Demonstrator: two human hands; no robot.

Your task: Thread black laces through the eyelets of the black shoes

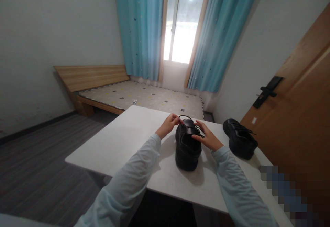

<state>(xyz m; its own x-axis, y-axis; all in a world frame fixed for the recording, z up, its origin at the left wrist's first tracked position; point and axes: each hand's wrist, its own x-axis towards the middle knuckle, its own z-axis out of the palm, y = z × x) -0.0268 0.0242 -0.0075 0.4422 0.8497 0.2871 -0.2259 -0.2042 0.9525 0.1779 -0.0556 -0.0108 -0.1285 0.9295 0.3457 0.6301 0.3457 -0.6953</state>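
A black lace-up shoe (188, 153) stands upright on the white table (123, 141), its heel towards me and its toe pointing away. My left hand (171, 122) is at the shoe's left side, thumb and fingers pinched on a black shoelace (186, 117) that loops up over the toe end. On the other side, my right hand (206, 136) has its fingers apart, with the thumb at the shoe's opening by the tongue and the fingertips near the laces. Whether a lace lies under the right fingertips is too small to tell.
A second black shoe (241, 139) sits near the table's right edge, beside a brown door (291, 100) with a black handle. Beyond the table is a bed (154, 96) with a small white object (134, 102) on it. Blue curtains (141, 31) frame the window.
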